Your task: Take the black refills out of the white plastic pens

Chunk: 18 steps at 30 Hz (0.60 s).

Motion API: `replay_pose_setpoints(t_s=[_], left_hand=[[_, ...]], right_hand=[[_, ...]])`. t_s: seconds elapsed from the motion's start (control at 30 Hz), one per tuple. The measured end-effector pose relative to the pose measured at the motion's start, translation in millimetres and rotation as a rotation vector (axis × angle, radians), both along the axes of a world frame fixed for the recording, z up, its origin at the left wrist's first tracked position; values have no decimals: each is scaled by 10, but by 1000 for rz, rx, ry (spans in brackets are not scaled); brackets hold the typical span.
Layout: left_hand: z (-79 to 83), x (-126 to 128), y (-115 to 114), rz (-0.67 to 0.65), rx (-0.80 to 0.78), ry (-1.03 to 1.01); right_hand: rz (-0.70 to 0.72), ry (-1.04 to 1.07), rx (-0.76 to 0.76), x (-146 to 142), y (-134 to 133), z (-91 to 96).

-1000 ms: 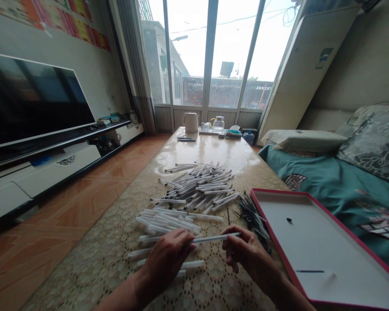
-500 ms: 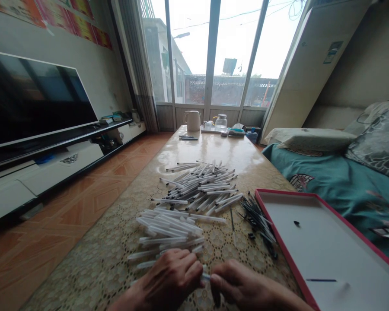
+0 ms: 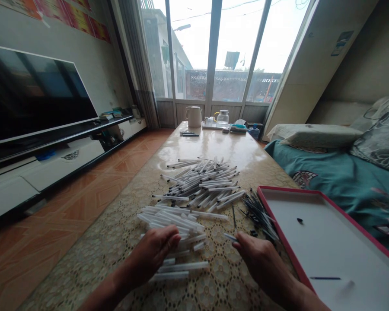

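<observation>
My left hand (image 3: pixel 155 248) is closed above the near pile of white translucent pen barrels (image 3: pixel 168 220). Its fingertips are pressed together, and whatever they hold, if anything, is hidden. To the right, my right hand (image 3: pixel 257 255) pinches a slim pen refill (image 3: pixel 230 237) whose pale, narrow end points left; the rest is covered by the fingers. Beyond the barrels lies a heap of white pens with dark ends (image 3: pixel 207 181). A bundle of black refills and small black parts (image 3: pixel 259 214) lies just beyond my right hand.
A shallow red-rimmed box (image 3: pixel 317 242) at the right holds a dark refill (image 3: pixel 326 278) and a small black piece (image 3: pixel 300 220). A beige jug (image 3: pixel 193 116) and a glass pitcher (image 3: pixel 223 119) stand at the table's far end. A sofa (image 3: pixel 330 168) borders the right side.
My hands have moved apart and forward: the left over the barrels, the right toward the black refills. The pale tube that was between them is no longer there. The view has shifted slightly.
</observation>
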<state>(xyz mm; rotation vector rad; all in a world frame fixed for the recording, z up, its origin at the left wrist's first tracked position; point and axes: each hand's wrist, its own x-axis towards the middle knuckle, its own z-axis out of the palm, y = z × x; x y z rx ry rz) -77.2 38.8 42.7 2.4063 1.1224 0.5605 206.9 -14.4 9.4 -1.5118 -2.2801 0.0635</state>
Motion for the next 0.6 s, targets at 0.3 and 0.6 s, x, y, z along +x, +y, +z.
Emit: replay_pose_setpoints(t_s=[0.3,0.6], left_hand=[[-107,-13,121,249,190,-136],[-72,540,-295,178,-937,-771]], right_hand=[[-22,204,-171,-198,-68,-18],[51,240,-244,-543,-99,144]])
